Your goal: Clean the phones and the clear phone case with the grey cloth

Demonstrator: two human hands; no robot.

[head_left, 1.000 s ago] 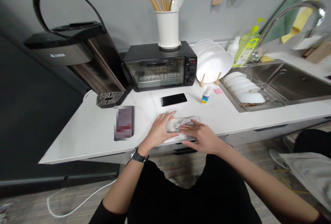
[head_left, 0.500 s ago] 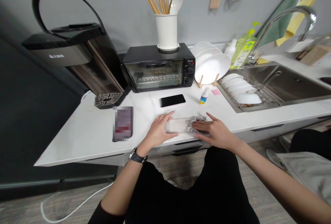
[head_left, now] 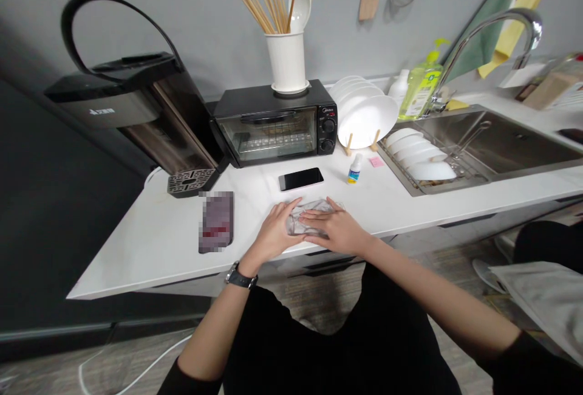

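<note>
A crumpled clear plastic bag (head_left: pixel 294 220) lies near the counter's front edge, under both hands. My left hand (head_left: pixel 271 230) braces its left end, with the thumb at the front and the fingers at the back. Over the bag's right part, my right hand (head_left: pixel 339 231) rests palm down, its fingers stretched and spread. Its fingertips almost reach my left hand. The hands cover part of the bag, and I cannot tell whether it contains anything. Just behind lies a phone (head_left: pixel 301 179), dark screen up. A small white bottle (head_left: pixel 354 169) with a blue and yellow label stands behind my right hand.
A blurred dark flat item (head_left: pixel 217 223) lies on the left. Behind stand a water dispenser (head_left: pixel 168 121), a toaster oven (head_left: pixel 273 130) bearing a chopstick holder (head_left: pixel 286 61), and racked plates (head_left: pixel 368 121). On the right is a sink (head_left: pixel 510 146) with bowls; another person sits there.
My right hand has slid left along the bag towards my left hand. The bag now looks shorter and more crumpled. My left hand stays at its left end.
</note>
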